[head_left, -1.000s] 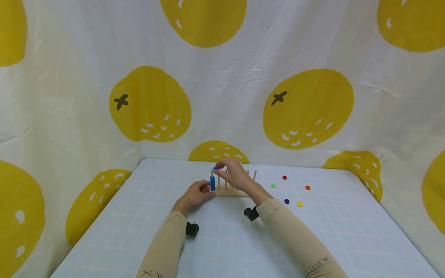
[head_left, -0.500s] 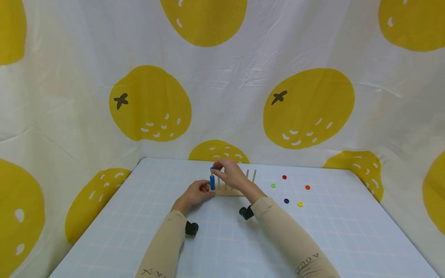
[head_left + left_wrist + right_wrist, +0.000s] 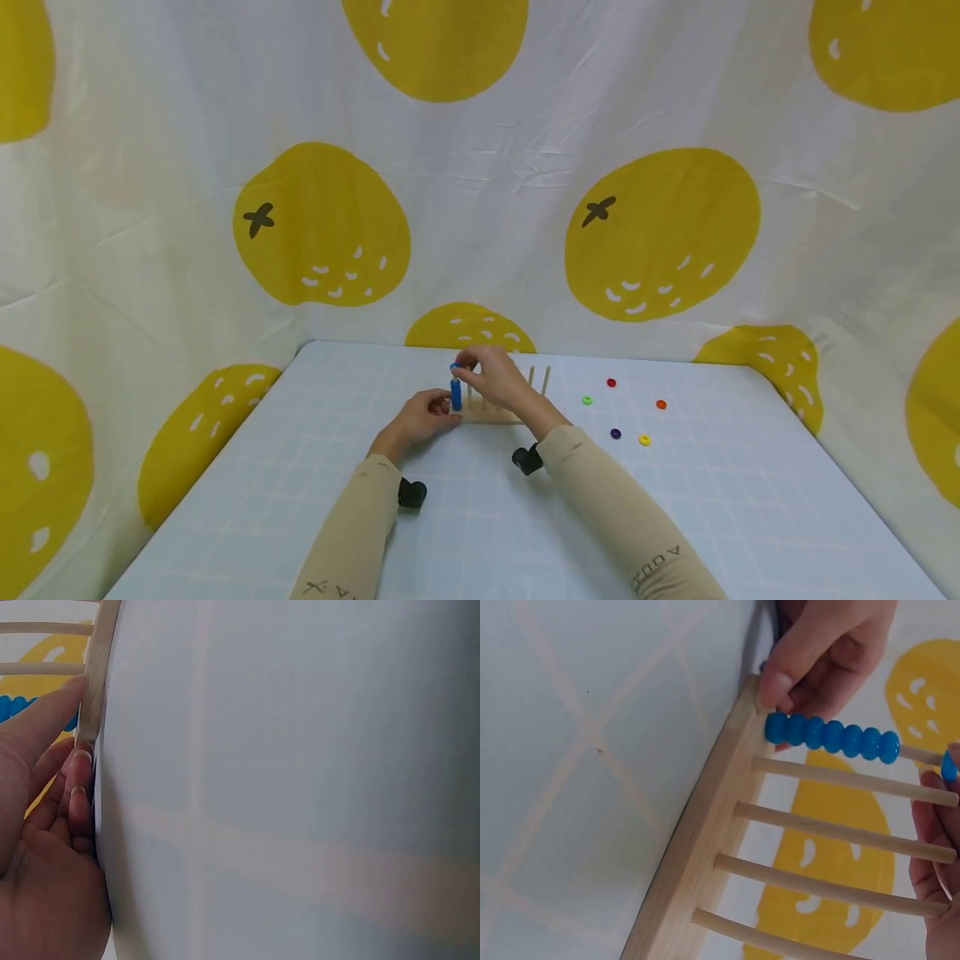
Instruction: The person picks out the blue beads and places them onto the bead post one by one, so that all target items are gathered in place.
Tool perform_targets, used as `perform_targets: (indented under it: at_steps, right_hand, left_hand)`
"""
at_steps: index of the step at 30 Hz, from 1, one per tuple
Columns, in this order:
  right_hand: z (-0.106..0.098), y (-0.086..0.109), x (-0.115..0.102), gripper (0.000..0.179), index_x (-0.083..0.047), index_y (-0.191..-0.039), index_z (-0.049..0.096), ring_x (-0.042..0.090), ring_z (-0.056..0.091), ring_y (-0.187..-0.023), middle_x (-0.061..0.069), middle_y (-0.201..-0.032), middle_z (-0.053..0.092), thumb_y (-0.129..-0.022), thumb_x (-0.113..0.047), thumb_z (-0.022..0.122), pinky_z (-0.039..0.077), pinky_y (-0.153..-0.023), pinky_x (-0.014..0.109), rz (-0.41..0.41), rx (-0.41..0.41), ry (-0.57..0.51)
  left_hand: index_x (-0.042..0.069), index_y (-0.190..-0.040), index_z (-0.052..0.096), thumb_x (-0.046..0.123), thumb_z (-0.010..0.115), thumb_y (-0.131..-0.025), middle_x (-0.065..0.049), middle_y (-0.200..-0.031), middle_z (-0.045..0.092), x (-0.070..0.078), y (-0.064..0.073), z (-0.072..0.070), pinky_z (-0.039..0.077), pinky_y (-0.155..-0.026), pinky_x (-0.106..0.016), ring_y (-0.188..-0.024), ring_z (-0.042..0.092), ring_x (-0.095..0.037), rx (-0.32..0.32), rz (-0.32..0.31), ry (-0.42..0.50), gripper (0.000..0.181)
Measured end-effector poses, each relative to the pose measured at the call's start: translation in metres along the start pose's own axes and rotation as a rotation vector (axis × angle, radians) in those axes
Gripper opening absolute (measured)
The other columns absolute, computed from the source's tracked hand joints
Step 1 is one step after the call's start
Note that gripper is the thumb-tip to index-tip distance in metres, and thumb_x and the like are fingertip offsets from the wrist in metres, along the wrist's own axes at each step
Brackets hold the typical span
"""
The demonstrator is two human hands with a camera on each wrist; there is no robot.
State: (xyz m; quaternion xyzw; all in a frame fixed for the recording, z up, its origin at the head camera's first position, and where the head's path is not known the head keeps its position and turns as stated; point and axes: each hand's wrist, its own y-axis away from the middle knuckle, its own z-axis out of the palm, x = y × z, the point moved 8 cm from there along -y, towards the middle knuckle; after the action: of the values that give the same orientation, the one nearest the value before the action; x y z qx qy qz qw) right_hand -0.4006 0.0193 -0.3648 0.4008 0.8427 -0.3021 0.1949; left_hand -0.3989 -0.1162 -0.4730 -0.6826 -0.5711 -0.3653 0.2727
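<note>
A wooden peg rack (image 3: 491, 416) stands on the table, its upright pegs in a row. On its leftmost peg sits a stack of several blue beads (image 3: 832, 736). My left hand (image 3: 422, 417) grips that end of the base, the thumb on the base beside the stack and the other fingers curled behind. Above the stack, my right hand (image 3: 495, 377) pinches one more blue bead (image 3: 949, 766) at the peg's tip. Whether the peg passes through this bead is hidden by the fingers. Bare pegs (image 3: 855, 784) stand alongside.
Right of the rack lie loose rings: red (image 3: 611, 382), green (image 3: 587, 400), orange (image 3: 661, 404), purple (image 3: 616, 433) and yellow (image 3: 644, 440). A patterned curtain (image 3: 487, 208) rises behind the table (image 3: 480, 517).
My right hand has moved left with the blue bead, from right of the leftmost peg to its tip. The left hand has stayed at the rack's end.
</note>
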Motion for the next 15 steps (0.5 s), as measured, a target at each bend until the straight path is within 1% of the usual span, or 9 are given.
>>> perform_targets:
  at_steps: [3,9,15]
  right_hand:
    - [0.0007,-0.0003,0.0003,0.015,-0.008,-0.109,0.073,0.014,0.063,-0.090,0.001,-0.100,0.072,-0.100,-0.020,0.068,0.055,-0.083,0.028,0.002,0.000,0.013]
    - [0.0013,-0.0004,0.0013,0.015,-0.009,-0.109,0.073,0.014,0.063,-0.090,0.000,-0.099,0.072,-0.100,-0.020,0.069,0.055,-0.083,0.028,0.012,0.002,0.018]
    - [0.0018,0.0006,0.0020,0.014,-0.009,-0.108,0.073,0.014,0.063,-0.089,0.000,-0.098,0.072,-0.100,-0.019,0.069,0.054,-0.082,0.027,0.006,0.002,0.014]
  left_hand:
    - [0.005,-0.127,0.066,0.023,0.079,-0.092,-0.004,-0.094,0.059,-0.0002,0.0001,0.0000,0.044,-0.082,-0.034,-0.089,0.052,-0.021,0.000,-0.002,0.002,0.042]
    - [0.004,-0.127,0.066,0.021,0.079,-0.091,-0.003,-0.094,0.060,0.0021,0.0000,-0.0004,0.045,-0.083,-0.036,-0.088,0.053,-0.020,0.005,0.014,0.002,0.042]
    - [0.004,-0.128,0.066,0.022,0.079,-0.091,-0.004,-0.094,0.060,0.0006,0.0002,0.0012,0.046,-0.085,-0.036,-0.089,0.053,-0.021,0.008,-0.005,-0.005,0.043]
